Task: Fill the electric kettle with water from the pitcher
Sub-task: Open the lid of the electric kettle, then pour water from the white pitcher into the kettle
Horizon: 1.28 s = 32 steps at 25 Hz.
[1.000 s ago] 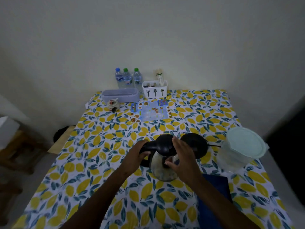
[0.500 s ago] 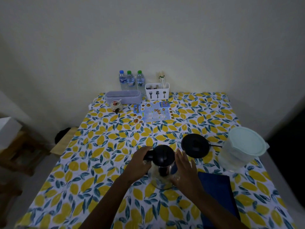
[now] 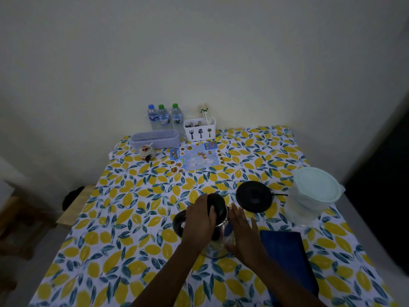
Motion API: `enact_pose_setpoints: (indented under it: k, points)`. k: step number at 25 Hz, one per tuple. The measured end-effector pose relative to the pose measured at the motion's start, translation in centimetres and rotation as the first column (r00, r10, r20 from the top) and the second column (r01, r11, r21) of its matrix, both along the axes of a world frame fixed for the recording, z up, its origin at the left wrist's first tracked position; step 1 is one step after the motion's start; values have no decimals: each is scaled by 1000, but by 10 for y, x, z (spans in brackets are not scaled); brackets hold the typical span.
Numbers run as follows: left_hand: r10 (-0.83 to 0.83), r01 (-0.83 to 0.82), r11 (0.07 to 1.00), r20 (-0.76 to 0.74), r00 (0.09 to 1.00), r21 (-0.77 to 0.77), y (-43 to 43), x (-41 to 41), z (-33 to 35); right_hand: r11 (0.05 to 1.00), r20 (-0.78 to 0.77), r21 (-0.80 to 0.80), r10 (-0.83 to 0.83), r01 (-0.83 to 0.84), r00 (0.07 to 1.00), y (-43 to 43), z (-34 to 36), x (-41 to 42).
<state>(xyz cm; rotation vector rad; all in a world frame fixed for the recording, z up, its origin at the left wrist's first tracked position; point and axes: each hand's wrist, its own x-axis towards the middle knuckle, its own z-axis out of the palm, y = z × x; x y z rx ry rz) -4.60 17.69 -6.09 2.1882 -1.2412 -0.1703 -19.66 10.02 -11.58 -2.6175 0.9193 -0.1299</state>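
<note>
The electric kettle (image 3: 215, 251), steel with a black handle (image 3: 178, 222), stands on the tablecloth in front of me. Its black lid (image 3: 219, 203) is tilted, and my left hand (image 3: 199, 220) curls over it from the left. My right hand (image 3: 243, 231) cups the kettle's right side with its fingers pointing away from me. The round black kettle base (image 3: 253, 196) lies just behind, with its cord running right. The translucent pitcher (image 3: 309, 200), closed by a pale green lid, stands at the right edge, apart from both hands.
A dark blue cloth (image 3: 287, 258) lies right of the kettle. At the far end stand three water bottles (image 3: 163, 117), a white cutlery holder (image 3: 200, 129), a lilac box (image 3: 155, 139), a small jar (image 3: 146, 150) and a printed card (image 3: 197, 159). The table (image 3: 110, 251) carries a lemon-print cloth.
The kettle has come off its base toward me. My left hand has left the handle and now lies over the lid; my right hand has slid down the kettle's side.
</note>
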Motion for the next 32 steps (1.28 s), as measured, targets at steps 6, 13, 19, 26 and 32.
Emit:
enact_pose_setpoints:
  k: [6,13,19,26,32]
  points:
    - [22,-199,950,-582,813,-243,33,14,16,1000,73,14,-17,16,997,14,2,10]
    - [95,-398,882,-733,673,-251,59,18,28,1000,80,4,-19,18,997,21,4,7]
    - [98,-162,913,-183,978,-375,69,6,31,997,209,51,-60,51,976,32,10,-3]
    - [-286,273,954,-98,953,-127,21,-44,15,970,272,60,-241,234,932,31,5,-74]
    - [-519,517,855,-56,853,-50,-60,-105,9,812,338,183,-581,554,741,-28,5,-159]
